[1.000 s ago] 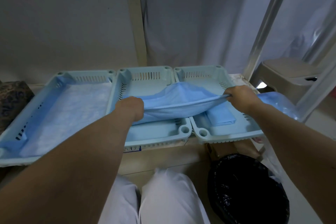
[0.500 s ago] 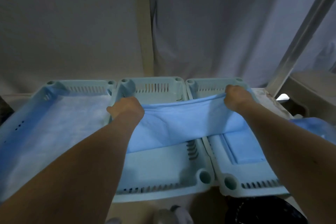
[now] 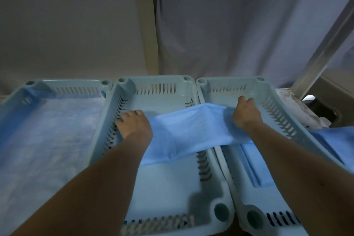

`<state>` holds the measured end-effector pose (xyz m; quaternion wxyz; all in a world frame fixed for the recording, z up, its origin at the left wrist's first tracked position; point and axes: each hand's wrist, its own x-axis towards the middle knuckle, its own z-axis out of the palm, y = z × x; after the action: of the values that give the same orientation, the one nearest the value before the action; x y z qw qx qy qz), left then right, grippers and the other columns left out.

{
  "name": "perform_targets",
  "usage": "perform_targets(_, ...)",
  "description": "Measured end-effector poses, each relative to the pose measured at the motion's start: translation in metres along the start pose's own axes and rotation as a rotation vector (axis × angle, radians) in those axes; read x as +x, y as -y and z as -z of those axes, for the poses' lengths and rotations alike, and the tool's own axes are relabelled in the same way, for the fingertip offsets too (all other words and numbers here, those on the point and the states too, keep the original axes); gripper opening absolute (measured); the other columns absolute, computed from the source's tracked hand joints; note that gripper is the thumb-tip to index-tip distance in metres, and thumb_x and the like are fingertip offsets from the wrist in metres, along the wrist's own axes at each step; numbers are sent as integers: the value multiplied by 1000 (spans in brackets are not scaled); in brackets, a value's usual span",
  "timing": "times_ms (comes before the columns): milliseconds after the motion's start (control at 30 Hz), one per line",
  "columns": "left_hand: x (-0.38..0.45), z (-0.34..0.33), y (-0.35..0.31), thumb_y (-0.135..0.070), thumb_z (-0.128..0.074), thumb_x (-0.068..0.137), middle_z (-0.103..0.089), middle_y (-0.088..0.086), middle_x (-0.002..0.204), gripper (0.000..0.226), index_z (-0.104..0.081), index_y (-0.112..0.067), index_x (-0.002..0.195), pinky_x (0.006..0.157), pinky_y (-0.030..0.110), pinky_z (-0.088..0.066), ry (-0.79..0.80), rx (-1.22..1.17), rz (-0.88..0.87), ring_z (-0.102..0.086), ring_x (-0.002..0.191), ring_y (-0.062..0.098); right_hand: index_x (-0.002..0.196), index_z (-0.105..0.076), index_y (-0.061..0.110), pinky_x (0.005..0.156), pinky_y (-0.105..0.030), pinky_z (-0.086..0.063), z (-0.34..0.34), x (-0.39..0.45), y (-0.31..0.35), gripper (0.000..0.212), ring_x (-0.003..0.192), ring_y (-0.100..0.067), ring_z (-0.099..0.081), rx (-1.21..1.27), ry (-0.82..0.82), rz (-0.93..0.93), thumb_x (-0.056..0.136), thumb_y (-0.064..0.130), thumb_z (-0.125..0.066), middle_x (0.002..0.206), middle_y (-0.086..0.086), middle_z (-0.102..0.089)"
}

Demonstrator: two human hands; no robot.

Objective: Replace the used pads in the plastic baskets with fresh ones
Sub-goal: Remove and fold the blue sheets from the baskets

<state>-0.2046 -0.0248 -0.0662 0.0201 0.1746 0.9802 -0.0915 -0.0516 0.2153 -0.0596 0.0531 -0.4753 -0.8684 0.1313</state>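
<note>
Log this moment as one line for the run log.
step: spreading fresh pad | left hand: holds pad in middle basket | right hand: holds pad over right basket

Three pale plastic baskets stand side by side on a surface almost wholly hidden beneath them. Taking the middle basket (image 3: 216, 193) as landmark, the left basket (image 3: 67, 84) touches its left wall and the right basket (image 3: 239, 209) its right.

Grey curtain (image 3: 239, 25) behind, beige post (image 3: 146, 25), metal rail (image 3: 325, 44) right.
</note>
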Motion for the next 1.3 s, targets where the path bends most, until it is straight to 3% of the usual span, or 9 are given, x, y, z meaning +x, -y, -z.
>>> perform_targets(133, -16, -1, -19, -20, -35, 93, -4, 16, 158, 62, -13, -4, 149, 119, 45, -3, -228, -87, -206, 2, 147, 28, 138, -34, 4, 97, -44, -38, -7, -12, 8, 43, 123, -38, -44, 203, -162, 72, 101, 26, -35, 142, -17, -36)
perform_targets(200, -25, 1, -38, -25, -33, 96, -2, 8, 160, 60, -15, -8, 151, 118, 39, 3, -283, -268, -385, 5, 147, 20, 146, -29, 11, 107, -40, -30, -9, -22, 22, 50, 135, -29, -36, 342, -96, 213, 102, 35, -30, 151, -9, -32)
perform_targets(333, -44, 1, -72, -22, -34, 99, -30, 7, 151, 44, -38, -11, 141, 114, 31, -20, -276, -470, -660, -26, 138, 22, 133, -39, 12, 89, -33, -38, -18, -35, 35, 39, 116, -32, -52, 497, -38, 210, 100, 33, -38, 129, -10, -52)
perform_targets(467, -44, -1, -87, -21, -32, 100, -49, 5, 123, 31, -53, -10, 120, 96, 32, -36, -264, -575, -648, -43, 109, 22, 90, -57, 8, 75, -36, -38, -21, -34, 28, 18, 94, -31, -51, 308, -353, 240, 93, 23, -49, 97, -11, -56)
perform_targets(567, -41, 2, -93, -25, -36, 100, -50, 5, 122, 32, -51, -9, 123, 99, 30, -34, -278, -612, -702, -43, 111, 21, 82, -59, 6, 78, -38, -44, -25, -26, 28, 18, 84, -26, -52, 377, -187, 410, 91, 16, -48, 87, -11, -60)
perform_targets(700, -38, 1, -97, -29, -40, 96, -37, 2, 145, 47, -37, -14, 141, 113, 31, -24, -240, -624, -723, -32, 134, 18, 110, -58, 12, 94, -38, -43, -26, -22, 30, 18, 105, -20, -54, 523, 11, 436, 96, 15, -47, 112, -4, -58)
perform_targets(933, -33, -5, -98, -41, -26, 99, 0, -9, 160, 57, -4, -32, 151, 118, 46, -9, 150, -684, -640, -6, 147, 13, 150, -23, 26, 116, -34, -22, -24, -25, 31, 52, 140, -18, -31, 458, 348, 300, 102, 45, -22, 154, 0, -31)
perform_targets(1133, -43, -15, -86, -51, -5, 98, 7, -12, 159, 56, 7, -36, 150, 117, 50, 6, 115, -536, -469, 8, 147, 11, 152, -6, 25, 117, -46, -18, -16, -38, 54, 56, 147, -24, -8, 235, 114, 284, 101, 45, -20, 160, -5, -5)
perform_targets(1300, -48, -29, -70, -53, -4, 97, 11, -7, 159, 58, 7, -34, 151, 114, 55, 8, 140, -321, -401, 15, 146, 16, 152, -8, 28, 115, -42, -22, -27, -48, 66, 56, 146, -25, -13, 169, 257, 350, 101, 46, -23, 160, 0, 5)
